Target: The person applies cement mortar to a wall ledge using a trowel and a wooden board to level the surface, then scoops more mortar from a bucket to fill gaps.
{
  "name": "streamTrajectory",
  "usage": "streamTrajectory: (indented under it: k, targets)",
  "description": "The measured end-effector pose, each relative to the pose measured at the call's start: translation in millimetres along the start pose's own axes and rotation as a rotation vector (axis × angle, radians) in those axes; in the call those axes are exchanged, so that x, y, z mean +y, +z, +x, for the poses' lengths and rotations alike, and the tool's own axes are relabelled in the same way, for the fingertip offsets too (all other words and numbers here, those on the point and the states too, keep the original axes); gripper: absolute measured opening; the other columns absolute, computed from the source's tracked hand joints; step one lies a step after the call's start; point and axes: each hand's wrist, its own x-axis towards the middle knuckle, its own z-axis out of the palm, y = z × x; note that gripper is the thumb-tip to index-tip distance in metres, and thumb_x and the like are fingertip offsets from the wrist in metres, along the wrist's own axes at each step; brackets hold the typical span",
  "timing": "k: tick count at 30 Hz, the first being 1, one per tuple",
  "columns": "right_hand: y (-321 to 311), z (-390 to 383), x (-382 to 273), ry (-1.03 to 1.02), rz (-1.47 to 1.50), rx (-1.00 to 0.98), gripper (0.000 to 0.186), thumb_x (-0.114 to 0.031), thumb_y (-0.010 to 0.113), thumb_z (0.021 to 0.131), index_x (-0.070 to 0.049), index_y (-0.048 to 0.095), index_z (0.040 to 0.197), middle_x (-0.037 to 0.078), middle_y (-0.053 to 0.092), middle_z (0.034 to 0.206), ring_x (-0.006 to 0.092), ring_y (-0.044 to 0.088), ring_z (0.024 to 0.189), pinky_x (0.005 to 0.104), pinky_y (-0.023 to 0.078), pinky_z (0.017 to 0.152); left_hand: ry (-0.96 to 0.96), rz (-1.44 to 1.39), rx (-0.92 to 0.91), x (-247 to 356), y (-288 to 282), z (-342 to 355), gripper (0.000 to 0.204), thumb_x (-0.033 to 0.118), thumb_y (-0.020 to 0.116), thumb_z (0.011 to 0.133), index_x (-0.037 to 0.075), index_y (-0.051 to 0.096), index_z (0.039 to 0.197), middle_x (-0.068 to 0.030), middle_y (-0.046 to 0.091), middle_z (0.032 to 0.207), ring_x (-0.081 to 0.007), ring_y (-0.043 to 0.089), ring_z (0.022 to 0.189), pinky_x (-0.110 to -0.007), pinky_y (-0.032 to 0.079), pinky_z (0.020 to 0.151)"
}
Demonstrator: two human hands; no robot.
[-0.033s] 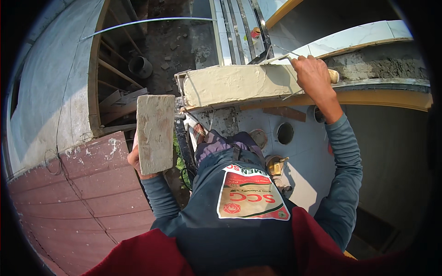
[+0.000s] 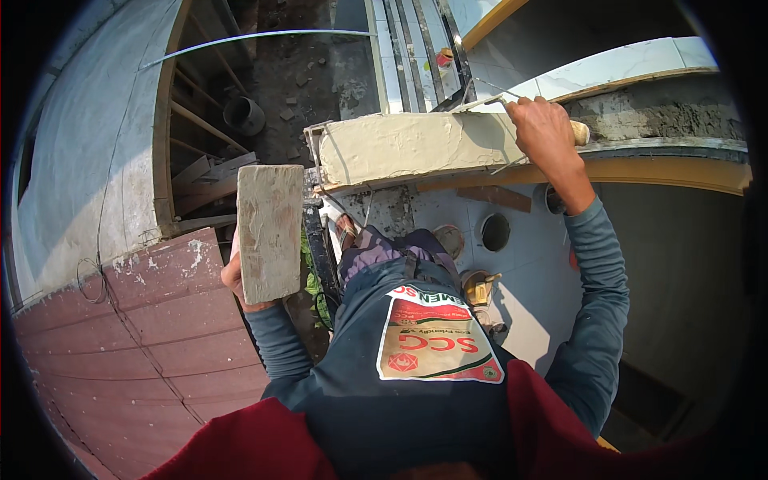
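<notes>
My left hand [image 2: 233, 276] is closed behind a flat rectangular wooden board [image 2: 272, 232], smeared with grey mortar and held up at the left; most of the fingers are hidden by it. Ahead of me, a narrow ledge [image 2: 400, 150] carries a smooth cream coat of fresh plaster. At the ledge's right end my right hand [image 2: 544, 132] is wrapped round a wooden-handled trowel [image 2: 581, 133]. The handle's butt sticks out right of the fist, and thin metal shows to its left along the ledge's far edge. How the blade lies cannot be made out.
Dark metal bars [image 2: 406, 56] lie beyond the ledge, beside a red tin [image 2: 444, 58]. Rough grey mortar [image 2: 648, 114] covers the ledge farther right. Buckets [image 2: 495, 232] stand on the tiled floor below. Reddish planks [image 2: 136, 336] border my left; another bucket [image 2: 244, 117] sits far left.
</notes>
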Motion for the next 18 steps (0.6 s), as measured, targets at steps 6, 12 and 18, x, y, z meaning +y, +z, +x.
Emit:
streamTrajectory:
  k: [6, 12, 18]
  targets:
    - [1.6, -3.7, 6.8, 0.032, 0.097, -0.045, 0.009, -0.002, 0.063, 0.071, -0.004, 0.067, 0.079, 0.015, 0.068, 0.079, 0.0321, 0.068, 0.078, 0.0431, 0.054, 0.065, -0.006, 0.020, 0.034, 1.6, 0.7, 0.0, 0.086, 0.036, 0.057, 0.074, -0.004, 0.031, 0.147, -0.0207, 0.049, 0.139, -0.0302, 0.056, 0.121, -0.040, 0.045, 0.102]
    - [-13.9, -11.9, 7.5, 0.104, 0.207, 0.037, 0.013, -0.001, 0.062, 0.070, -0.005, 0.067, 0.081, 0.016, 0.066, 0.074, 0.0342, 0.068, 0.074, 0.0447, 0.053, 0.066, -0.052, -0.088, -0.009, 5.3, 8.0, 3.1, 0.091, 0.036, 0.058, 0.072, -0.002, 0.027, 0.149, -0.0217, 0.045, 0.143, -0.0309, 0.053, 0.125, -0.041, 0.043, 0.105]
    - [-1.6, -5.1, 7.7, 0.051, 0.231, -0.101, 0.020, -0.008, 0.068, 0.070, -0.005, 0.066, 0.090, 0.014, 0.067, 0.084, 0.0356, 0.065, 0.081, 0.0463, 0.052, 0.071, -0.049, -0.098, -0.028, 8.7, 16.6, 3.6, 0.093, 0.034, 0.057, 0.070, -0.001, 0.026, 0.150, -0.0218, 0.042, 0.145, -0.0323, 0.052, 0.126, -0.042, 0.042, 0.106]
